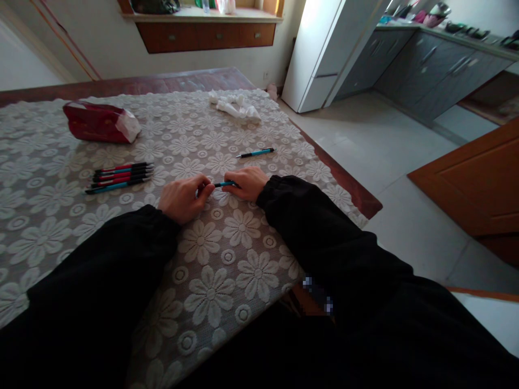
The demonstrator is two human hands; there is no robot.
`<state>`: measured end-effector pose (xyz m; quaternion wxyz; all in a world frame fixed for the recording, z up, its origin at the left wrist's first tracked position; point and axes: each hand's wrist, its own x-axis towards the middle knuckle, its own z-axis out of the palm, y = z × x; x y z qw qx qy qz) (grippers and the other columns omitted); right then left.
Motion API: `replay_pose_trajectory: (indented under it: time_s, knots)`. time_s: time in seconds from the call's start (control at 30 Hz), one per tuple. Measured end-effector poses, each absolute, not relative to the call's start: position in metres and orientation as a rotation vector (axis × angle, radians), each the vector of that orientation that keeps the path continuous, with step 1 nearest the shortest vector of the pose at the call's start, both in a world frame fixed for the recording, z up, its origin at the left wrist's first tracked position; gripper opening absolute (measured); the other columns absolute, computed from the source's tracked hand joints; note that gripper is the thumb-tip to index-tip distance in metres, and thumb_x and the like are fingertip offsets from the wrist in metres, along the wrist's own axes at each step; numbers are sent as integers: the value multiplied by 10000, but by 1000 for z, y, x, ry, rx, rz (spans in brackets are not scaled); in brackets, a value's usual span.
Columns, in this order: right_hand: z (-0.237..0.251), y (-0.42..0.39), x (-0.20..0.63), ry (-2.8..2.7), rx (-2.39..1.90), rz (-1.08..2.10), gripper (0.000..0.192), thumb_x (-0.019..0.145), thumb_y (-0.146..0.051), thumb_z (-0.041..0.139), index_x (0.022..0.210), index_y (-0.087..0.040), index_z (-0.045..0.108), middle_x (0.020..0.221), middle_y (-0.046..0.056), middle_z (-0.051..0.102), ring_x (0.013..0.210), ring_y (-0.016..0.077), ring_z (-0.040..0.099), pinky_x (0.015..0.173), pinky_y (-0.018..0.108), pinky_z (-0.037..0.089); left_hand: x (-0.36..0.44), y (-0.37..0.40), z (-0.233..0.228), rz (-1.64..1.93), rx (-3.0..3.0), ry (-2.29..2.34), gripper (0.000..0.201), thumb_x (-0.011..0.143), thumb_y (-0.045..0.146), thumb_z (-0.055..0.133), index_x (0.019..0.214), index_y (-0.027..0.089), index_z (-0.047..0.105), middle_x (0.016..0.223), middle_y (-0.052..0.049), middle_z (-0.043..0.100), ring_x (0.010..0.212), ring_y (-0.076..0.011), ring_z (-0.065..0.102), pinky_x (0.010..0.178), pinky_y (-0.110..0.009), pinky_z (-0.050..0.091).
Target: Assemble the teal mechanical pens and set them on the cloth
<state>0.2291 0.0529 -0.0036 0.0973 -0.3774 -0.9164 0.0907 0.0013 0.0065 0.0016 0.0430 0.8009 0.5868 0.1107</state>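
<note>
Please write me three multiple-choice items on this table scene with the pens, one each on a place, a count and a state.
1. Where does the single blue pen with black ends lie?
A. Beyond the right hand, alone on the lace cloth
B. Inside the red packet
C. On the floor

2. How many pens lie in the group of red and blue pens left of the hands?
A. Two
B. Five
C. Ten

3. How is the short blue pen between the hands held?
A. By the left hand alone
B. By neither hand
C. By both hands, one at each end

Answers:
1 A, since it rests apart on the white flower-patterned lace tablecloth.
2 B, five lie side by side.
3 C, the left hand and right hand each grip an end.
</note>
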Motion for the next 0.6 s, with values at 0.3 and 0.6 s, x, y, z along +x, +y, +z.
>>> replay_pose_trajectory:
  time_s: [0.3, 0.6]
  knots:
    - [-6, 54, 230, -2678, -1048, 328, 454, 1058, -541, 421, 1054, -185, 704, 954, 67, 735, 780, 178, 575, 665, 307, 229, 2, 4, 5, 268, 2509, 1823, 566, 1056, 509, 250, 790, 233, 665, 756, -84, 710, 710, -254, 647, 594, -364, 272]
    - [-9, 52, 230, -2628, -986, 317, 268, 1009, -330, 492, 1147, -183, 668, 1041, 76, 726, 855, 189, 592, 719, 302, 326, 0, 7, 1, 526, 2376, 1772, 251, 978, 436, 556, 1079, 242, 680, 1001, -43, 760, 803, -229, 683, 710, -337, 434]
